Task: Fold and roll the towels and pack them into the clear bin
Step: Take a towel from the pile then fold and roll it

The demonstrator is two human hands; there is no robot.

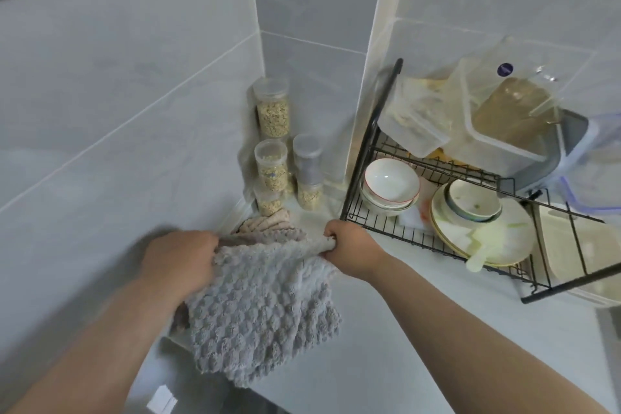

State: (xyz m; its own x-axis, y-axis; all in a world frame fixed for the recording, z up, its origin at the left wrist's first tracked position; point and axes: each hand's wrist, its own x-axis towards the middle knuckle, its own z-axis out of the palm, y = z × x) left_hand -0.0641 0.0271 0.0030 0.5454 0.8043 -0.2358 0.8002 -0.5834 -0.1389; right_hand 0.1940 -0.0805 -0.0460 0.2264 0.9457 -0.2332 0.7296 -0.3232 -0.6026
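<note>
A grey bobbled towel [262, 309] hangs stretched between my two hands above the white counter. My left hand [179, 260] grips its upper left corner and my right hand [349, 250] pinches its upper right corner. The cloth drapes down toward me, its lower edge past the counter's front. Behind it, more towels [265, 223] in beige and grey lie bunched in the corner. Several clear plastic containers [497, 118] are stacked on the rack at the right; I cannot tell which is the bin.
Clear jars of oats [272, 161] stand in the tiled corner. A black wire dish rack [437, 212] at the right holds bowls [391, 186] and plates [480, 228]. The white counter [420, 329] runs along the front right.
</note>
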